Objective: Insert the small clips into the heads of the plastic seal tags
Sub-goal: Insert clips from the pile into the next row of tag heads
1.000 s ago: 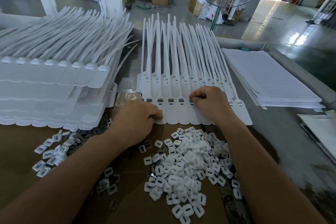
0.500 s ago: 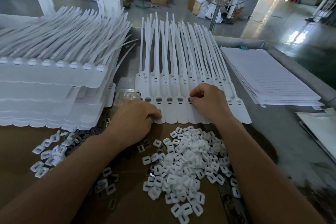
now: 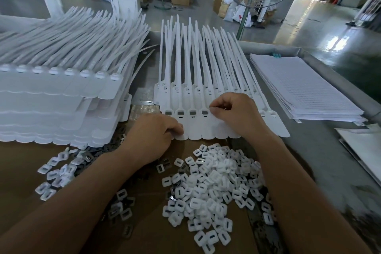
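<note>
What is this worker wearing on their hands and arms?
Nothing that shows: the left hand and right hand are bare, with no gloves, rings or watch in view. The forearms are uncovered down to the picture's bottom edge, so no sleeves appear.

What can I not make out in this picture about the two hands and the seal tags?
- Head view: whether the right hand pinches anything; its curled fingers hide it.
- Head view: the heads of the seal tags beneath that hand; it covers them.
- Head view: the fingertips of the left hand; its own back hides them.
</note>
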### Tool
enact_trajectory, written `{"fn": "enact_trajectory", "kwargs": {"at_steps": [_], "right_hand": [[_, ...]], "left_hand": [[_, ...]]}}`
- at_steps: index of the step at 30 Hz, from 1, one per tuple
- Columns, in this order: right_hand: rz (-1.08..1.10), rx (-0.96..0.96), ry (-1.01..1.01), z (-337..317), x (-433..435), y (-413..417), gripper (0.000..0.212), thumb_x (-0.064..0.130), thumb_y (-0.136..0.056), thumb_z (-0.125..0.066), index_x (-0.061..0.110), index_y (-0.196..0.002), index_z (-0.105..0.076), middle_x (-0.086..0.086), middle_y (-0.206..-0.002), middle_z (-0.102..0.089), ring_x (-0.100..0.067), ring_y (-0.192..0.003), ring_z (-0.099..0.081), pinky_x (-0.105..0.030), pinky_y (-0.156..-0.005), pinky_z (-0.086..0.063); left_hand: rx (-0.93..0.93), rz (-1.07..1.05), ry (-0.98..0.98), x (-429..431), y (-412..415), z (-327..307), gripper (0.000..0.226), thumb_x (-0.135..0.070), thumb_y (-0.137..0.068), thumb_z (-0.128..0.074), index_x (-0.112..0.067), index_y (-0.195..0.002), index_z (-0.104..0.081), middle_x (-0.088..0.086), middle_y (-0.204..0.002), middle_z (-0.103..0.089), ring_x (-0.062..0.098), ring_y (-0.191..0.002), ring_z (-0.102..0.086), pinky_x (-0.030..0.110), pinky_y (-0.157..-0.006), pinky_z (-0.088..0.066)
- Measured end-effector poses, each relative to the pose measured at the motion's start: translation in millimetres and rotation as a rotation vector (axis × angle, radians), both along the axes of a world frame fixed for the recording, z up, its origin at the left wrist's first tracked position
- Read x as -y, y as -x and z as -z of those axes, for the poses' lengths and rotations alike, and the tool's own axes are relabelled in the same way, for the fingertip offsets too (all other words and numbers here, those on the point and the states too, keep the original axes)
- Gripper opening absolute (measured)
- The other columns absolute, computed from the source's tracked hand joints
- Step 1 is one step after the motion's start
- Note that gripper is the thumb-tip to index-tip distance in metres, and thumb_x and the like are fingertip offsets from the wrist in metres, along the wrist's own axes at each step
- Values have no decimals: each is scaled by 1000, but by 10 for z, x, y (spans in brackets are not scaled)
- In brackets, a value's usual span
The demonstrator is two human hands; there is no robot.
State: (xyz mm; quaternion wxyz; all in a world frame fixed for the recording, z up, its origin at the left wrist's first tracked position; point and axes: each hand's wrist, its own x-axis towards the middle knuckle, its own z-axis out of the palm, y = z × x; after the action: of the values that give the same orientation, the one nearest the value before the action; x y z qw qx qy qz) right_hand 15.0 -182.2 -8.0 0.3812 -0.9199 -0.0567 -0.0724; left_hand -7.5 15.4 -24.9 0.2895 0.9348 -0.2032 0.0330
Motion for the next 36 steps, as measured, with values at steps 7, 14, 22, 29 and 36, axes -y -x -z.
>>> {"fn": "enact_trajectory", "kwargs": {"at_steps": [7,14,22,29,36], "right_hand": [[-533,-201,195,-129,-415,327,12,14,-77,-71,19,-88,-74,16,-77,-67,6,-75,-60,-9,-76,-47],[-583,-96,365,-68,-638,447,17,21,-82,-66,19,-98,-73,3,-97,-69,-10,-87,-61,-28,-82,-48],[-596,-97,396,-47,-652,434,12,21,-81,-67,18,-92,-72,6,-97,-66,-9,-88,-57,-33,-82,-48],[-572,-146,228,-109,-514,379,15,12,-86,-59,22,-76,-55,6,-80,-62,-7,-74,-59,-24,-72,-50],[-320,-96,-72,-162,-246,267,20,9,-82,-65,23,-72,-55,1,-74,-67,-6,-67,-66,-17,-62,-53]], "left_hand": [[-76,-45,118,-10,6,1,34,0,-85,-49,-23,-93,-71,-19,-79,-59,-9,-72,-51,1,-66,-35],[-68,-42,159,-20,-4,14,35,5,-82,-49,-19,-88,-73,-6,-80,-68,-2,-73,-58,2,-62,-42],[-51,-17,172,-29,1,8,36,8,-80,-49,-16,-88,-74,-11,-74,-64,-4,-71,-57,-1,-64,-40],[-29,-10,133,-26,7,8,29,3,-81,-51,-17,-74,-71,-11,-66,-62,-4,-66,-55,4,-61,-38],[-77,-44,153,-2,-5,25,35,5,-81,-50,-20,-92,-73,-12,-97,-68,-4,-91,-57,5,-84,-35]]}}
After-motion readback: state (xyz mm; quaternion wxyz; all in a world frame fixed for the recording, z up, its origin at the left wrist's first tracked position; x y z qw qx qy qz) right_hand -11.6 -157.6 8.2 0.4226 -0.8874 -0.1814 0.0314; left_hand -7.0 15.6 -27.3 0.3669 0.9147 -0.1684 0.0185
